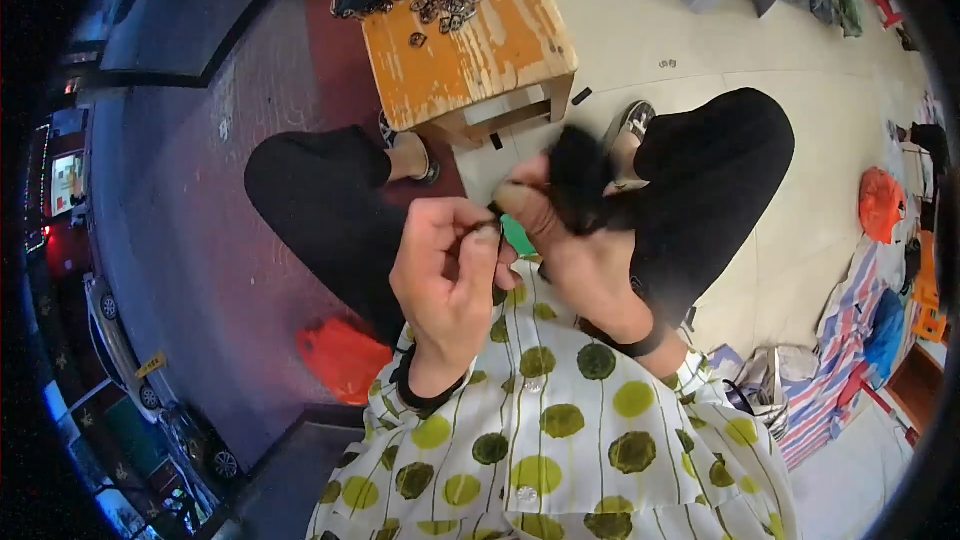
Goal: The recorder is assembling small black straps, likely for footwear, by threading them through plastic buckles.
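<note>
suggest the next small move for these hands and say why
Perhaps steady the black bundle at the right hand: it is blurred, while the left hand pinches a small dark piece close by, so fine handling looks hard.

Bare hands [447, 280] hold a small dark piece [487, 226] and a blurred black bundle [580, 175].

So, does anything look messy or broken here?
Yes: the orange wooden stool has a patchy, worn-looking top with pale streaks. One small, shiny dark piece lies apart from its pile, and a small black strip lies on the pale tiled floor, maybe dropped. The black bundle at the right hand is too blurred to judge.
</note>
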A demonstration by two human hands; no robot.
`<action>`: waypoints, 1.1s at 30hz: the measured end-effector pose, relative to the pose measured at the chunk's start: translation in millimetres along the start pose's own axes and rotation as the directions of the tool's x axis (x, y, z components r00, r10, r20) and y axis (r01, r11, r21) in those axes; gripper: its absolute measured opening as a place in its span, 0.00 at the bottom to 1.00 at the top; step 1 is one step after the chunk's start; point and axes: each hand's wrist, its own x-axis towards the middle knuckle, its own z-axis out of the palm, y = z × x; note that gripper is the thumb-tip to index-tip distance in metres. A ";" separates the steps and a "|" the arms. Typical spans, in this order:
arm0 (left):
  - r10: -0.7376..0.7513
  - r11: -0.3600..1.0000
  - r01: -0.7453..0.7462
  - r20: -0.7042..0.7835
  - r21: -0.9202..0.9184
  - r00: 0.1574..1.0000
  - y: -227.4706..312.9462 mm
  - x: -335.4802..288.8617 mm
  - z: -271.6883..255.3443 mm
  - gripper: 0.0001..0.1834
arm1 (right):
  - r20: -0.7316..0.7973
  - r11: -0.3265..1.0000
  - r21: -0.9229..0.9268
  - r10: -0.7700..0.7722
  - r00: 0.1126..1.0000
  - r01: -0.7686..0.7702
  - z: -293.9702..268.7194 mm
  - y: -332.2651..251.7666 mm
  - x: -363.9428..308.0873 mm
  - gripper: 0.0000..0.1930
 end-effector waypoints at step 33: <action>0.710 0.588 -0.741 0.231 0.325 0.665 -27.8 8.6 -8.2 0.12 | 0.261 0.830 0.379 0.328 0.908 -0.409 -13.7 -2.8 7.8 0.08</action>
